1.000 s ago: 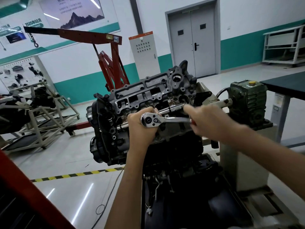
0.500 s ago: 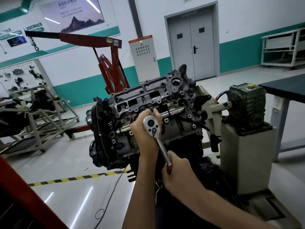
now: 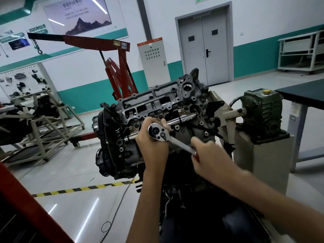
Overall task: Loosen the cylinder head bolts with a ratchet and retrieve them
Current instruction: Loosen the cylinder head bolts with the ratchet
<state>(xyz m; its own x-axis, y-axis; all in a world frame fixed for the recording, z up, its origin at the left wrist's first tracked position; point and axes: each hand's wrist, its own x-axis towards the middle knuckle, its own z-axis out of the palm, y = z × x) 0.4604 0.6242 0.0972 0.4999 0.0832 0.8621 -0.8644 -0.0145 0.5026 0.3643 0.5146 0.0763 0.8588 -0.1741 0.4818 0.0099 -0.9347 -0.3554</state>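
Note:
A grey cylinder head [image 3: 157,106] sits tilted on an engine mounted on a stand, with several bolts showing along its face. A chrome ratchet [image 3: 158,133] is set against the head's lower middle. My left hand [image 3: 152,148] wraps around the ratchet's round head from below and hides the socket and bolt under it. The ratchet handle slopes down to the right into my right hand [image 3: 208,156], which is shut on the handle's red-tipped end. A chrome rod [image 3: 182,118] lies across the head just above the ratchet.
A green gearbox [image 3: 261,111] on a beige pedestal stands right of the engine. A dark table [image 3: 308,93] is at far right. A red engine hoist [image 3: 121,74] stands behind, a beige rack [image 3: 40,130] at left, and yellow-black floor tape [image 3: 78,189] runs below.
The ratchet handle swung from horizontal down to nearly vertical, then back up to a down-right slope. My right hand moved with it. My left hand stayed on the ratchet head.

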